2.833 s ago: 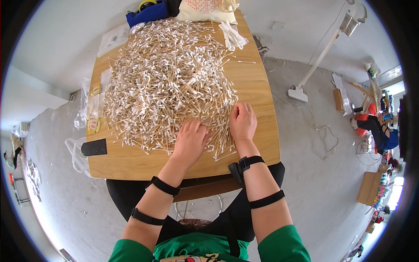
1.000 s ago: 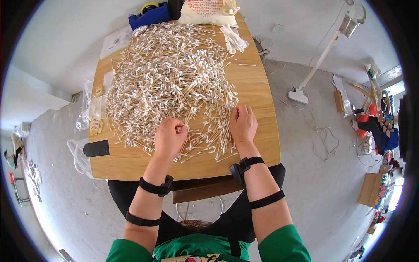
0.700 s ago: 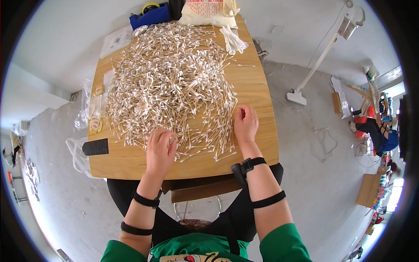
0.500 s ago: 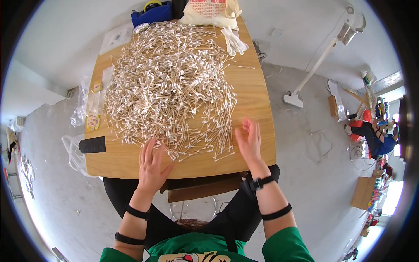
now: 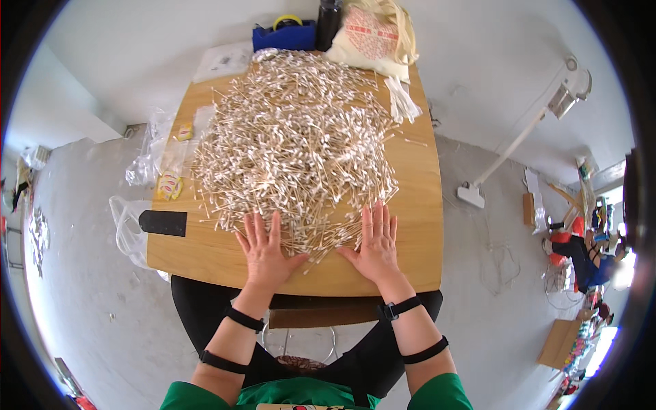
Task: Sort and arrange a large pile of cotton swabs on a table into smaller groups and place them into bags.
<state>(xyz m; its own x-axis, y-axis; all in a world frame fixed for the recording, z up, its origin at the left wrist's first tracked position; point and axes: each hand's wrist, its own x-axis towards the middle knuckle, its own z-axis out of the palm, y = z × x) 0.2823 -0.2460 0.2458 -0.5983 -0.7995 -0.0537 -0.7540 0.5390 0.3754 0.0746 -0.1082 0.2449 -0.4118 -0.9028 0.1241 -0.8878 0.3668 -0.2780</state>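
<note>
A wide heap of cotton swabs (image 5: 294, 143) with thin wooden sticks and white tips covers much of the wooden table (image 5: 420, 225). At its near left edge my left hand (image 5: 266, 256) lies with fingers spread, the fingertips touching the swabs. Opposite it, my right hand (image 5: 376, 246) rests flat at the near right edge, fingers stretched away from me and thumb turned inward. Some swabs lie between the two thumbs. Neither hand grips anything.
A blue tape dispenser (image 5: 283, 35), a dark bottle (image 5: 329, 26) and a cream bag (image 5: 374, 41) stand along the far edge. White gloves (image 5: 401, 100) lie far right. Left are a black strip (image 5: 162, 223) and clear plastic bags (image 5: 126, 225). A white vacuum cleaner (image 5: 509, 143) leans on the wall.
My right hand has come down onto the table and opened flat beside the swabs. The left hand has spread its fingers at the heap's edge. The view has shifted, moving the table rightward and lower.
</note>
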